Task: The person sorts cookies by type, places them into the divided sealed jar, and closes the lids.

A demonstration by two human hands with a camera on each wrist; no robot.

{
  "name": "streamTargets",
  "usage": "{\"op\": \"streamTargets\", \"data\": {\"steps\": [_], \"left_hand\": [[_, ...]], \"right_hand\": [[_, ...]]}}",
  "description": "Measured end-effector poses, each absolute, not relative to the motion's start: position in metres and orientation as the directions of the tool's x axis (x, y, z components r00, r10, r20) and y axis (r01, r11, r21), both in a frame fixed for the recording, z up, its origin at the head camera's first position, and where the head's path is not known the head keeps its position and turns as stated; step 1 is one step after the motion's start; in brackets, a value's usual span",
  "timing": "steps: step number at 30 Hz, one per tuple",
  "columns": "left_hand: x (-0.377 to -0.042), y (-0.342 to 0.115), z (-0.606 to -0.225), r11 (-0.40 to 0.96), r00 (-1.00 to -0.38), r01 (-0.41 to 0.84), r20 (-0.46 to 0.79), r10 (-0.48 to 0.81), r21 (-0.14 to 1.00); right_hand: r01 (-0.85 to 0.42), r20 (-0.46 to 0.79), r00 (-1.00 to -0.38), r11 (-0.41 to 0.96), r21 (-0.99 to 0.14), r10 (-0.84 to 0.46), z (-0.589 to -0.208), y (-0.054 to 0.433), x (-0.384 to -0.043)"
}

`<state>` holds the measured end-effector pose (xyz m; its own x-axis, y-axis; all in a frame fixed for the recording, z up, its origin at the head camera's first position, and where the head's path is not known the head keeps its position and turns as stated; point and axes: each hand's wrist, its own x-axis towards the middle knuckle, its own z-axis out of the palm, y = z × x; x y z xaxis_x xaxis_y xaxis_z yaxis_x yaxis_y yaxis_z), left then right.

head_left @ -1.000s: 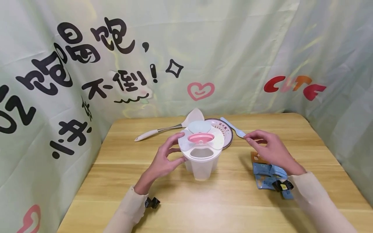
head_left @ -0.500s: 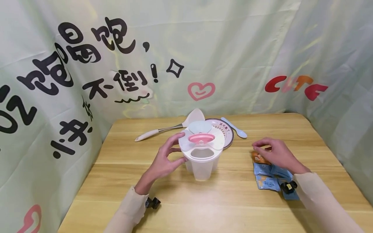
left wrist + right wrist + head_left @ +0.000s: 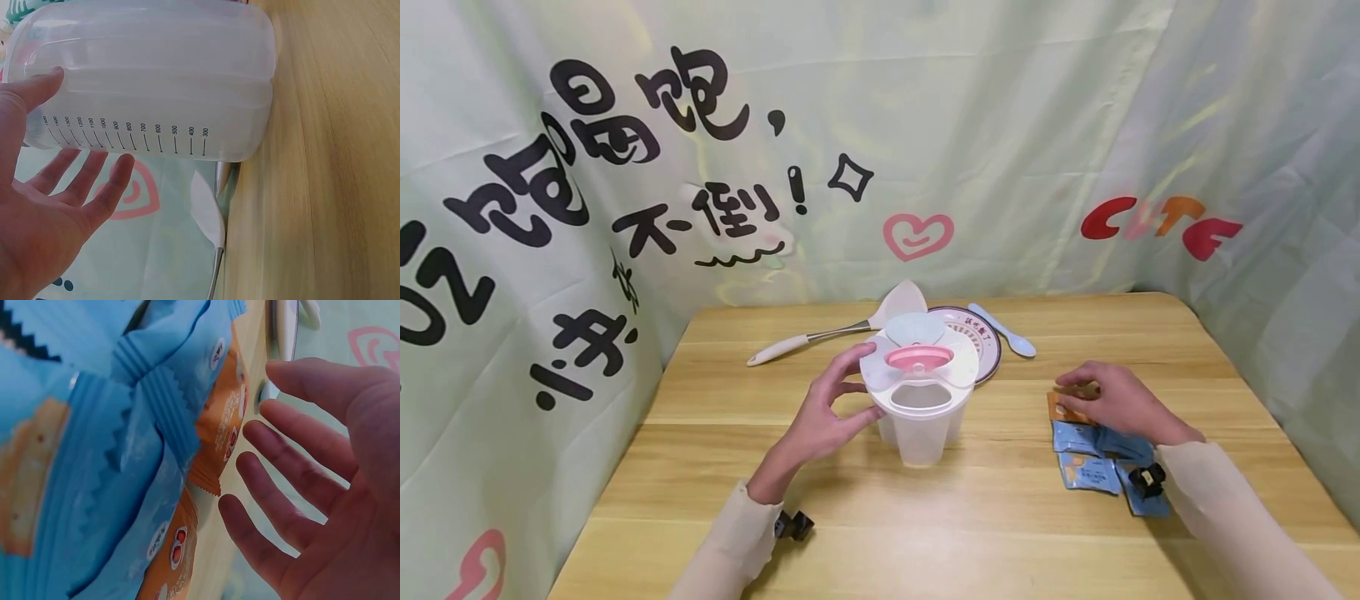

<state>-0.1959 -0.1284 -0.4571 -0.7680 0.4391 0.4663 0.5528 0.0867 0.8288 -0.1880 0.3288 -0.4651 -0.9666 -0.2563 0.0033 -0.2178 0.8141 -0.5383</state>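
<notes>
A translucent plastic storage container (image 3: 921, 433) with a white, pink-ringed lid stands upright on the table; measuring marks run down its wall in the left wrist view. My left hand (image 3: 827, 408) holds its left side, thumb at the front and fingers toward the far side. On the right, my right hand (image 3: 1123, 404) hovers over the small snack packets, fingers loosely bent and holding nothing. Blue packets (image 3: 1088, 472) lie in a cluster, with an orange packet (image 3: 1063, 407) at the far end partly under the hand. The right wrist view shows the fingertips apart from the packets.
Behind the container lies a dark-rimmed plate (image 3: 988, 337), partly hidden. A white spatula (image 3: 790, 346) with a metal shaft lies at the back left. A light blue spoon (image 3: 1017, 342) rests right of the plate. A printed curtain (image 3: 1000, 150) borders the wooden table (image 3: 865, 542).
My right hand has drawn away from the blue spoon, toward me and right, over the packets. The spoon stays on the table. My left hand and the container have kept their place.
</notes>
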Motion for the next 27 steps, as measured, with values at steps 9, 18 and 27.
{"op": "streamTargets", "data": {"steps": [9,18,27], "left_hand": [[-0.1965,-0.1291,-0.4582,0.096,-0.763,0.564,0.473,0.44,0.821],[-0.1966,-0.1277,-0.4571,0.094,-0.764,0.564,0.475,0.437,0.82],[-0.1963,-0.1279,-0.4574,0.101,-0.764,0.569,0.479,0.433,0.816]], "right_hand": [[-0.234,-0.064,-0.952,0.848,-0.476,-0.299,-0.4654,0.3328,-0.1937],[-0.219,-0.083,-0.952,0.845,-0.487,-0.295,-0.4674,0.3329,-0.1967],[-0.183,-0.074,-0.965,0.848,-0.498,-0.252,-0.4594,0.3309,-0.1975]]}}
